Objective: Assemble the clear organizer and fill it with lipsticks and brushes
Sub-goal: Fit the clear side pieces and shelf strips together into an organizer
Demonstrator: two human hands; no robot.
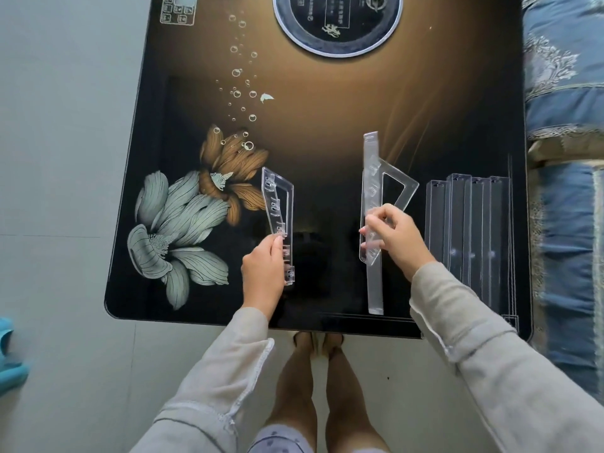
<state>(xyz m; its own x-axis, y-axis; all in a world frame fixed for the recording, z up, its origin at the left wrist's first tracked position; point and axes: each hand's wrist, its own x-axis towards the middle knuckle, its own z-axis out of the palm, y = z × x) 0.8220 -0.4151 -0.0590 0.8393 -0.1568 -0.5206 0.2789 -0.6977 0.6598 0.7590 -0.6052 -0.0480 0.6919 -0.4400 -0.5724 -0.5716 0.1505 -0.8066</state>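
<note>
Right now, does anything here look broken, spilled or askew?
Nothing stands out: the left hand grips the left panel, the right hand the right panel, and the spare trays lie neatly side by side.

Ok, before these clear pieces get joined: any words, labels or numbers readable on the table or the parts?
Nothing legible anywhere.
On the round black disc: white print and an emblem, too blurred to read.
On the printed panel at the table's far left corner: outlined icons, too small to read.
On the left side panel, right side panel and stacked strips: no print visible.
</note>
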